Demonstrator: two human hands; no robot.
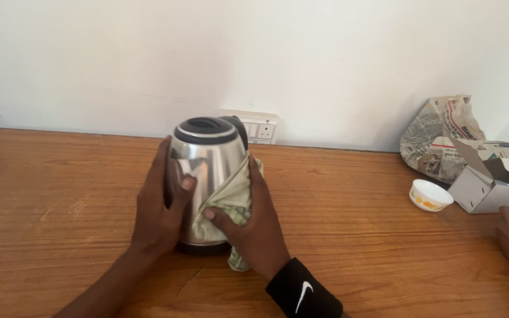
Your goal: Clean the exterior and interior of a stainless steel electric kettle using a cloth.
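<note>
Only one camera is giving a view here: it is sitting on the person's head and looking forward and down over the wooden table toward the white wall. It is staying close, so the left hand, the right hand and the steel kettle are filling the middle, while the forearms are entering from the bottom edge.

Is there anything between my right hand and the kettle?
Yes: a pale green cloth lies between the right hand and the steel kettle. The left hand touches the kettle directly.
</note>
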